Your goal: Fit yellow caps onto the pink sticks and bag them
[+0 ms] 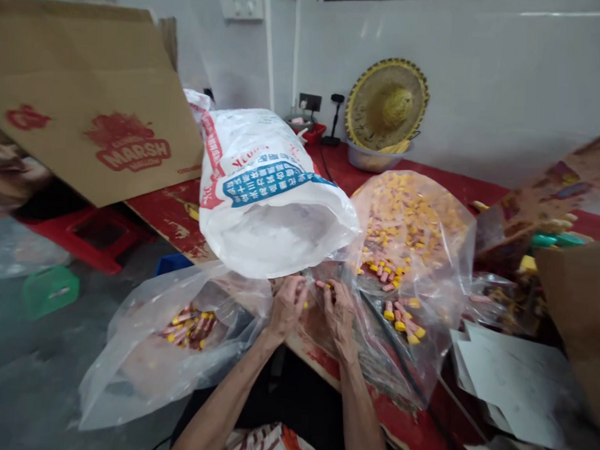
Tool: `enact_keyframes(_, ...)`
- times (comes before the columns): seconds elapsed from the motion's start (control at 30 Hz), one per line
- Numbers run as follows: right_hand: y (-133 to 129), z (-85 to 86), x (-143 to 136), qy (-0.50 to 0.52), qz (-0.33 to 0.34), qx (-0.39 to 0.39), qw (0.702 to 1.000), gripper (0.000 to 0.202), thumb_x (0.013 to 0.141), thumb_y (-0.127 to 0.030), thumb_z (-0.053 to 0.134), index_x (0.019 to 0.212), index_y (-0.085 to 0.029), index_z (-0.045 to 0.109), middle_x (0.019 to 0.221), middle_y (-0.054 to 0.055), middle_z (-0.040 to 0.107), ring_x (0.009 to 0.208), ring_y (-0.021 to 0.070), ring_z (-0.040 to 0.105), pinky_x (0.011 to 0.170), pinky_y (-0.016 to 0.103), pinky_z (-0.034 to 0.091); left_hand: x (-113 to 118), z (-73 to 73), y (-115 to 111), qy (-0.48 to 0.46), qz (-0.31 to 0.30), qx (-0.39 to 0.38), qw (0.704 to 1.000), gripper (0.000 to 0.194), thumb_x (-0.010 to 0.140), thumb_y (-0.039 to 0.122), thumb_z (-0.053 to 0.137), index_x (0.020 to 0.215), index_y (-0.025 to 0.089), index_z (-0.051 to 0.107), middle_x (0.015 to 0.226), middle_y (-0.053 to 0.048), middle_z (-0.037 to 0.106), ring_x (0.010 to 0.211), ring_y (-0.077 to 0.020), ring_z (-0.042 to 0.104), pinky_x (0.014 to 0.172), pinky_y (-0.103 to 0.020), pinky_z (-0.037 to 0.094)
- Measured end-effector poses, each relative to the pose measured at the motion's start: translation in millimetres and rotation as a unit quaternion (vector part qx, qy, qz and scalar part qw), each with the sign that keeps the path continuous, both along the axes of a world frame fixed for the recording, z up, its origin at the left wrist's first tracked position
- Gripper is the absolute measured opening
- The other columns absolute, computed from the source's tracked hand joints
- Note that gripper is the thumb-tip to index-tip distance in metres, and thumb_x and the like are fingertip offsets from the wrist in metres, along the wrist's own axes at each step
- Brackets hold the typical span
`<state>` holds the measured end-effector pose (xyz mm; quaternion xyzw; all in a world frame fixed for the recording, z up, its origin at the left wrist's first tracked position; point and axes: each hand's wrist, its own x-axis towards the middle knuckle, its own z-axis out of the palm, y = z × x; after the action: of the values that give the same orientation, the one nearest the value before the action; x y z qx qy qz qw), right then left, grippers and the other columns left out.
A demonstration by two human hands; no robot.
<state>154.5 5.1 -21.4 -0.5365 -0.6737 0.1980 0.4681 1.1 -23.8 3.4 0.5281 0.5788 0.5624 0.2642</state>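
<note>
My left hand (288,304) is at the table's front edge, just below the mouth of a white woven sack (274,240). Its fingers are drawn together, and whatever they hold is hidden. Beside it, my right hand (339,312) pinches a small pink piece with a yellow end (323,285). To the right, a large clear plastic bag (413,222) is full of similar pink and yellow pieces, with several loose pieces (405,318) near its mouth. At left, another clear bag (142,357) holds a small heap of pink and yellow pieces (191,326).
A cardboard box (92,99) stands at the left, above a red stool (95,234). White papers (515,383) and a brown carton (577,313) are at the right. A straw hat (387,106) rests on a basin (376,157) at the back. Part of another person (11,175) shows far left.
</note>
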Motion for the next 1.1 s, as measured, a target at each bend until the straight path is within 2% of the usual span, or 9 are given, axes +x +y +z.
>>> enact_keyframes(0.13,-1.2,0.3,2.7,-0.002,-0.013,-0.010,1.000,0.066,0.110,-0.072,0.038,0.110,-0.018,0.076,0.111,0.016,0.076,0.100,0.0289,0.070,0.090,0.042,0.057,7.3,4.9,-1.9,0.145,-0.073,0.067,0.984,0.017,0.110,0.030,0.055,0.110,0.022,0.070,0.104,-0.007,0.075,0.087,-0.0192,0.073,0.084,-0.030,0.063)
enact_keyframes(0.3,-7.8,8.3,0.4,0.031,-0.072,-0.016,0.997,0.075,0.106,-0.081,0.040,0.115,-0.016,0.075,0.114,0.019,0.076,0.096,0.0292,0.071,0.088,0.042,0.056,10.8,24.1,-12.0,0.221,-0.025,0.120,0.968,0.024,0.115,0.026,0.048,0.123,0.024,0.071,0.112,-0.008,0.073,0.102,-0.0212,0.073,0.096,-0.033,0.062)
enact_keyframes(0.37,-9.9,11.7,0.9,0.025,-0.077,-0.029,0.996,0.077,0.105,-0.083,0.039,0.116,-0.016,0.075,0.114,0.019,0.077,0.097,0.0297,0.071,0.089,0.043,0.056,8.9,21.0,-13.0,0.269,-0.024,0.111,0.956,0.025,0.114,0.023,0.047,0.123,0.022,0.070,0.116,-0.011,0.073,0.110,-0.0243,0.072,0.099,-0.037,0.062)
enact_keyframes(0.5,-9.3,14.1,4.0,-0.025,-0.031,-0.043,0.998,0.080,0.104,-0.086,0.035,0.110,-0.017,0.076,0.110,0.018,0.077,0.096,0.0307,0.072,0.092,0.045,0.056,3.3,1.8,-6.2,0.326,-0.091,0.033,0.940,0.020,0.107,0.016,0.053,0.118,0.019,0.069,0.115,-0.012,0.072,0.113,-0.0277,0.072,0.092,-0.038,0.064)
enact_keyframes(0.6,-10.2,16.4,3.5,-0.028,-0.041,-0.013,0.999,0.080,0.105,-0.085,0.037,0.109,-0.016,0.076,0.107,0.018,0.077,0.092,0.0297,0.070,0.088,0.044,0.056,2.6,-2.4,-5.9,0.272,-0.104,0.003,0.957,0.017,0.106,0.016,0.057,0.118,0.019,0.068,0.116,-0.010,0.073,0.112,-0.0247,0.073,0.095,-0.035,0.063)
enact_keyframes(0.73,-13.7,20.3,0.4,-0.018,-0.086,0.044,0.995,0.080,0.109,-0.082,0.037,0.109,-0.014,0.078,0.107,0.018,0.077,0.083,0.0263,0.067,0.078,0.040,0.053,4.9,5.9,-16.6,0.217,-0.075,0.030,0.973,0.019,0.109,0.021,0.057,0.127,0.019,0.065,0.114,-0.009,0.072,0.106,-0.0218,0.073,0.100,-0.033,0.062)
enact_keyframes(0.9,-8.8,12.4,3.3,-0.063,-0.020,0.023,0.998,0.083,0.107,-0.086,0.033,0.105,-0.015,0.078,0.105,0.018,0.077,0.091,0.0290,0.070,0.085,0.042,0.054,0.6,4.1,-13.9,0.256,-0.097,0.016,0.962,0.016,0.105,0.016,0.059,0.118,0.019,0.068,0.118,-0.011,0.073,0.116,-0.0252,0.073,0.099,-0.036,0.063)
enact_keyframes(0.97,-6.0,8.6,4.8,-0.067,-0.015,0.009,0.998,0.081,0.107,-0.084,0.033,0.107,-0.016,0.077,0.106,0.018,0.077,0.093,0.0297,0.070,0.088,0.044,0.055,-3.4,1.8,-8.4,0.186,-0.117,-0.028,0.975,0.011,0.102,0.019,0.067,0.112,0.020,0.070,0.110,-0.007,0.075,0.103,-0.0225,0.075,0.090,-0.032,0.063)
enact_keyframes(1.1,-5.9,9.7,4.6,-0.045,-0.019,-0.009,0.999,0.076,0.106,-0.080,0.037,0.107,-0.016,0.077,0.107,0.019,0.076,0.093,0.0296,0.070,0.090,0.044,0.056,-7.4,4.1,-7.0,-0.101,-0.089,-0.121,0.983,0.022,0.099,0.041,0.072,0.107,0.021,0.071,0.079,0.001,0.071,0.071,-0.0170,0.071,0.068,-0.025,0.058)
